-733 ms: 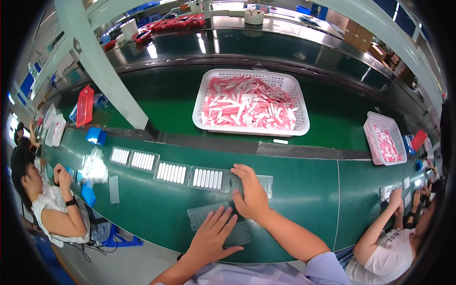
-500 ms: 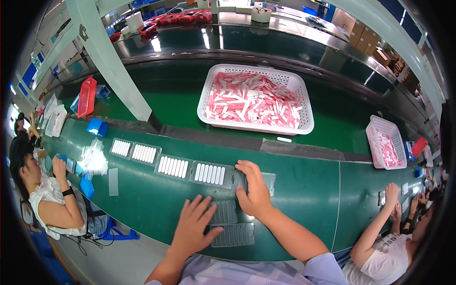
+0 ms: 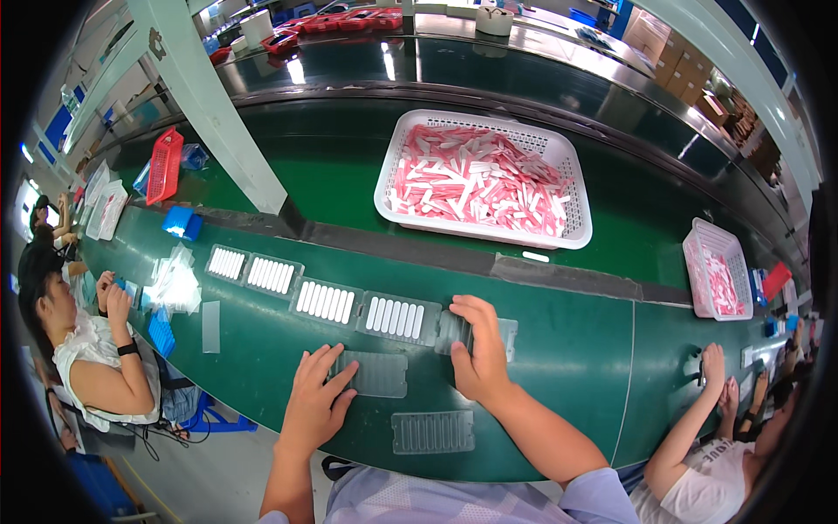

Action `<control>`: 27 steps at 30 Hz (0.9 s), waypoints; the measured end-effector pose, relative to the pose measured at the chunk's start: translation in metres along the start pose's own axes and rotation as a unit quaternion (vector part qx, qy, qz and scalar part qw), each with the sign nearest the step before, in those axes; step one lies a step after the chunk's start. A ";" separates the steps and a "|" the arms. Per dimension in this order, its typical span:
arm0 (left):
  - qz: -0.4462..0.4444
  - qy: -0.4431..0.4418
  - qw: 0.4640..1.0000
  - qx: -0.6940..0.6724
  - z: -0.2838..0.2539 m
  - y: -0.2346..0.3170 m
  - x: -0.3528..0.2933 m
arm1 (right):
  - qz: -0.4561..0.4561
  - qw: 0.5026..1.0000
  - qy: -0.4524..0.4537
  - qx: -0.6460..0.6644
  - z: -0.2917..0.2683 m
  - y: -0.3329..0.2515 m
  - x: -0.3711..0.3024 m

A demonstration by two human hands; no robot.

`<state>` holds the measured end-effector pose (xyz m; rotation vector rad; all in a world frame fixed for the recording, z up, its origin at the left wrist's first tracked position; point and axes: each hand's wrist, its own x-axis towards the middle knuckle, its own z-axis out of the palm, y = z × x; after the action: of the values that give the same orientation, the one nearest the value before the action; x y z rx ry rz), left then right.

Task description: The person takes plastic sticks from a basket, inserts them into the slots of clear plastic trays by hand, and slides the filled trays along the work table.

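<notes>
My left hand [image 3: 316, 397] lies with spread fingers on the left edge of a clear plastic tray [image 3: 381, 375], which has no sticks in it. Another clear ribbed tray [image 3: 433, 433] rests nearer to me, untouched. Over a further clear tray [image 3: 507, 339] my right hand [image 3: 482, 360] is laid, thumb and fingers apart, hiding its middle. To the left of that hand, several trays stand in a row, each with white sticks side by side, such as the closest filled tray [image 3: 395, 317].
Beyond the dark ledge, a white basket [image 3: 381, 188] holds many pink and white sticks. One loose white stick [image 3: 535, 257] lies before it. Clear plastic sheets [image 3: 175, 284] are piled at left. A post [image 3: 209, 113] rises there. Co-workers sit left and right; a smaller basket [image 3: 698, 271] stands right.
My left hand has moved left and slightly away from me, and the tray under it has slid along, apart from the nearer tray. My right hand stays over its tray.
</notes>
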<state>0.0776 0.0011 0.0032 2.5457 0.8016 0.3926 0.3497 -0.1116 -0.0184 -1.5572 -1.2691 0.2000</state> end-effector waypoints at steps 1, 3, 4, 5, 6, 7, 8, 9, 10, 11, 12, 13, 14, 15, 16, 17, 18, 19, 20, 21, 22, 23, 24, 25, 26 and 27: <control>-0.001 0.001 1.000 0.000 -0.001 0.002 0.002 | -0.016 1.000 0.017 0.005 0.000 0.002 0.000; 0.011 0.005 1.000 0.022 -0.005 0.012 0.006 | -0.032 0.999 0.032 0.012 0.001 0.004 -0.002; 0.009 0.006 1.000 0.023 -0.007 0.014 0.005 | -0.035 0.999 0.038 0.012 0.001 0.003 -0.002; -0.010 0.011 0.999 0.030 -0.008 0.016 0.003 | -0.038 0.998 0.044 0.013 0.001 0.002 -0.002; -0.028 0.017 0.999 0.036 -0.009 0.018 0.001 | -0.038 0.998 0.042 0.016 0.000 0.002 -0.002; -0.031 0.017 0.999 0.038 -0.012 0.022 0.001 | -0.042 0.998 0.048 0.012 0.000 0.002 -0.002; -0.093 -0.019 0.994 0.053 -0.016 0.027 0.002 | -0.046 0.997 0.054 0.008 0.001 0.003 -0.002; -0.154 -0.056 0.984 0.068 -0.019 0.032 0.002 | -0.046 0.998 0.052 0.011 0.001 0.003 -0.002; -0.156 -0.058 0.984 0.067 -0.021 0.036 0.000 | -0.051 0.997 0.055 0.006 0.000 0.003 -0.002; -0.185 -0.052 0.975 0.107 -0.022 0.039 -0.002 | -0.055 0.997 0.058 0.001 -0.001 0.004 -0.001; -0.214 -0.046 0.965 0.147 -0.021 0.042 -0.004 | -0.053 0.997 0.057 0.000 -0.002 0.004 -0.001; -0.214 -0.048 0.965 0.146 -0.019 0.043 -0.004 | -0.058 0.996 0.062 -0.001 -0.001 0.003 0.000; -0.291 -0.051 0.948 0.121 -0.016 0.045 -0.005 | -0.063 0.996 0.067 0.000 0.000 0.002 0.000; -0.365 -0.054 0.924 0.097 -0.014 0.046 -0.007 | -0.061 0.996 0.066 0.000 0.001 0.002 -0.002; -0.364 -0.055 0.925 0.096 -0.012 0.046 -0.007 | -0.070 0.995 0.075 -0.006 0.001 0.004 -0.002; -0.343 -0.030 0.933 0.101 -0.010 0.046 -0.010 | -0.078 0.993 0.085 -0.011 0.001 0.005 -0.001; -0.321 -0.006 0.941 0.107 -0.009 0.047 -0.011 | -0.078 0.993 0.086 -0.013 -0.003 0.004 -0.001; -0.319 -0.007 0.942 0.106 -0.012 0.045 -0.009 | -0.087 0.990 0.111 -0.020 -0.009 0.002 0.001; -0.291 -0.015 0.953 0.090 -0.018 0.041 -0.008 | -0.095 0.986 0.133 -0.027 -0.014 0.000 0.002; -0.262 -0.023 0.962 0.074 -0.024 0.037 -0.006 | -0.091 0.984 0.152 -0.026 -0.020 -0.003 0.005; -0.262 -0.024 0.962 0.072 -0.034 0.036 -0.001 | -0.090 0.984 0.150 -0.027 -0.026 -0.007 0.009; -0.135 -0.026 0.988 0.071 -0.044 0.035 0.006 | -0.099 0.981 0.167 -0.011 -0.034 -0.010 0.012; -0.005 -0.027 0.997 0.069 -0.050 0.032 0.008 | -0.108 0.977 0.183 0.006 -0.042 -0.013 0.015; -0.054 -0.110 0.992 0.012 -0.050 0.024 0.003 | -0.121 0.974 0.192 0.004 -0.048 -0.017 0.019; -0.057 -0.111 0.992 0.010 -0.047 0.021 0.002 | -0.133 0.971 0.201 -0.001 -0.057 -0.022 0.023; -0.045 -0.133 0.987 0.072 -0.044 0.018 0.002 | -0.135 0.968 0.209 -0.004 -0.066 -0.027 0.025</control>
<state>0.0707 0.0027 0.0502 2.6072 0.8632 -0.0362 0.3881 -0.1355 0.0420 -1.3248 -1.1262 -0.2955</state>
